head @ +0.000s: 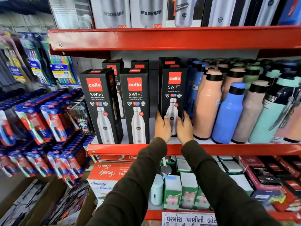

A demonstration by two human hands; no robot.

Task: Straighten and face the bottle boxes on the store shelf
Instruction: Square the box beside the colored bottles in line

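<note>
Three black Cello Swift bottle boxes stand in the front row of the middle red shelf (123, 149). The left box (101, 105) is turned a little, showing its right side. The middle box (136, 105) faces forward. The right box (174, 93) stands further back, front face forward. My left hand (162, 126) holds its lower left edge and my right hand (184, 127) holds its lower right edge. More of the same boxes (140, 64) stand behind, mostly hidden.
Loose bottles in peach (207, 105), blue (228, 115) and mint fill the shelf just right of the box. The upper red shelf (162, 38) carries Modware boxes. Toothbrush packs (40, 121) hang at the left. Boxed goods fill the shelf below.
</note>
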